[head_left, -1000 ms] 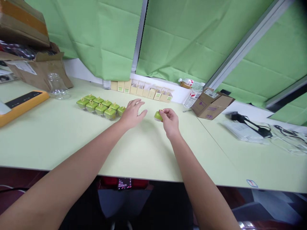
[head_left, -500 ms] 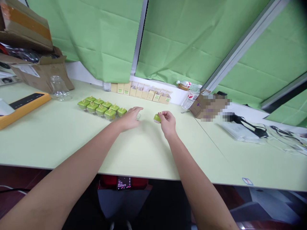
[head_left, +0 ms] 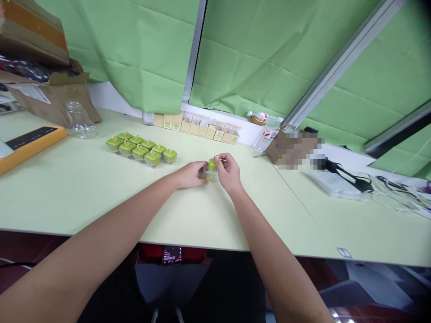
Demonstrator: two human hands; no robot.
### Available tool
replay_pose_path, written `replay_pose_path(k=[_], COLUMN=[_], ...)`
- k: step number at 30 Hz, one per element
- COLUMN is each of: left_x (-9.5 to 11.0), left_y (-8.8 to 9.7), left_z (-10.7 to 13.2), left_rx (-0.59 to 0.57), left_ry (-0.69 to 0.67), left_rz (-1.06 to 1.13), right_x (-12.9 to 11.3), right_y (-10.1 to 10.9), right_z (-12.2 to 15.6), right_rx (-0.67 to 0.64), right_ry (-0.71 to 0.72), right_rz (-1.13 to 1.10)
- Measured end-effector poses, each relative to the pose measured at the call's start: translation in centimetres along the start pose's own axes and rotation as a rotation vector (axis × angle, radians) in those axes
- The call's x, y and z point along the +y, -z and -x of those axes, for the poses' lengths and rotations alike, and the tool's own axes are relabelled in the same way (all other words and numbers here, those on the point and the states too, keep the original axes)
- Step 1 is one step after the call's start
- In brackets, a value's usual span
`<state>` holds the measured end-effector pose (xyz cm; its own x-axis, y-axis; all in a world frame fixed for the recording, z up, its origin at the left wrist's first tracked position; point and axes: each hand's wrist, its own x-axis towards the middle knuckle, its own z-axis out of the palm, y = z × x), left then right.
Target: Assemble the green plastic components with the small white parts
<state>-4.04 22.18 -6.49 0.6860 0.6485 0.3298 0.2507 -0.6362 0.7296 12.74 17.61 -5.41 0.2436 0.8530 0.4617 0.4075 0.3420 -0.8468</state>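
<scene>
My left hand (head_left: 191, 175) is closed round a small clear jar (head_left: 210, 177) with a bit of yellow on its side, just above or on the table. In my right hand (head_left: 229, 170) a green lid (head_left: 212, 164) is pinched by its top, right over the jar's mouth. Whether the lid sits fully on the jar I cannot tell. To the left, several small clear jars with green lids and yellow loops (head_left: 139, 152) stand in two rows.
Several small cardboard boxes (head_left: 202, 128) line the back wall. Plastic bottles (head_left: 266, 140) and a brown carton (head_left: 286, 150) stand right of them. At left are a clear bottle (head_left: 80, 121), an orange-edged device (head_left: 37, 146) and stacked cartons (head_left: 57, 96). Cables (head_left: 400, 188) lie far right.
My left hand has moved right and closed on the clear jar. My right hand has shifted slightly left, bringing the green lid over the jar.
</scene>
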Motion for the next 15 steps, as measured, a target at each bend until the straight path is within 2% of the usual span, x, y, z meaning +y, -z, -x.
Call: replay_pose_path(k=[7,15], left_x=[-0.08,-0.18], left_y=[-0.33,-0.26], left_z=[-0.13,-0.11], left_rx=[0.019,0.019], left_ry=[0.1,0.089], left_rz=[-0.016,0.016], right_x=[0.13,0.45], right_y=[-0.49,-0.37], right_z=[0.56,0.37], right_rx=[-0.053,-0.073], right_ry=[0.049,0.069], right_rz=[0.14,0.151])
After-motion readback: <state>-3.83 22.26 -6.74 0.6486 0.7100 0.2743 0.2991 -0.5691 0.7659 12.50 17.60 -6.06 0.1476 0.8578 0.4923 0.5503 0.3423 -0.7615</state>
